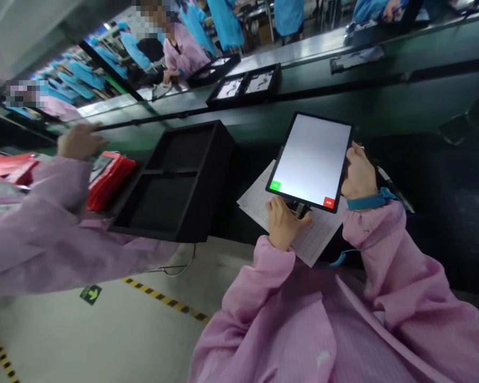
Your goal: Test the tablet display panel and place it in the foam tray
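I hold a tablet (310,158) tilted up over the dark workbench; its screen glows white, with a green button at its lower left corner and a red one at its lower right. My left hand (282,222) is closed on the tablet's lower edge. At the right edge my right hand (358,174) grips it, fingers curled around the side, a blue strap on that wrist. Under the tablet lies a printed paper sheet (318,234).
A black two-compartment tray (174,183) sits left of the tablet. A co-worker's pink sleeve (51,229) and hand (80,141) reach near red pouches (109,175). More black trays (245,84) lie on the conveyor beyond. People in pink and blue coats work behind.
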{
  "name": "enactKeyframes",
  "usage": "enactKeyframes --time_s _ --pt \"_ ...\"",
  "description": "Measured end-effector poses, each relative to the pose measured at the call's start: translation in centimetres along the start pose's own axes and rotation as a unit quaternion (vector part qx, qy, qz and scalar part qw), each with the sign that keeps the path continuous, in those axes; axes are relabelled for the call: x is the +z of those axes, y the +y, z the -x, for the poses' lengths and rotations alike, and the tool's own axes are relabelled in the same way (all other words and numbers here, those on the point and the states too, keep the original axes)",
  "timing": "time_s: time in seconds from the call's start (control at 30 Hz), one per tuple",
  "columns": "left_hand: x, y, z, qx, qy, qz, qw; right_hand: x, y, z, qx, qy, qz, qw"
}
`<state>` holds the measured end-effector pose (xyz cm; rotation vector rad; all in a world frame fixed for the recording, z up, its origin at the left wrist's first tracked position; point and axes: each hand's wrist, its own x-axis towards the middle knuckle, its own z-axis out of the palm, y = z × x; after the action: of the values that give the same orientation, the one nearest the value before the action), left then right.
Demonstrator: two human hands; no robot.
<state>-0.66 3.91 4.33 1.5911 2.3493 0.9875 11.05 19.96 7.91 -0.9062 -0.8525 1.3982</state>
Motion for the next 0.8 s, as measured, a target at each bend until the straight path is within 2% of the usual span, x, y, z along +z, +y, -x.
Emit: enactKeyframes --time_s 0.13,0.23,0.33,0.47,0.53,0.63,0.73,0.8 --pt "1.3 0.8 0.6 0.014 -0.013 -0.025 1.000 -1.6 0.8 -0.8 0.023 -0.002 0.013 1.000" --pt "2.1 1.8 0.8 -0.016 -0.020 -0.034 0.999 -2.0 0.6 -1.1 0.015 -0.026 0.021 0.999" --pt "3.0 3.0 1.3 -0.058 -0.045 -0.035 0.997 -2.1 0.2 -1.0 0.015 -0.022 0.025 0.999" --pt "3.3 3.4 2.5 -0.062 -0.071 -0.019 0.995 -2.4 -0.3 -0.6 0.031 -0.027 0.028 0.999" --pt "2.4 2.7 2.9 -0.044 -0.073 -0.001 0.996 -2.6 -0.5 -0.5 0.043 -0.031 0.032 0.998" --pt "-0.6 0.8 2.2 -0.019 -0.066 0.061 0.996 -2.9 -0.5 -0.6 0.068 -0.016 0.033 0.997" --pt "-3.6 -0.9 -1.1 -0.032 -0.013 0.182 0.983 -3.1 -0.3 -0.7 0.085 -0.001 0.028 0.996" --pt "-4.6 -1.2 -4.2 -0.059 -0.018 0.321 0.945 -3.1 -0.2 -0.7 0.089 -0.004 0.027 0.996"
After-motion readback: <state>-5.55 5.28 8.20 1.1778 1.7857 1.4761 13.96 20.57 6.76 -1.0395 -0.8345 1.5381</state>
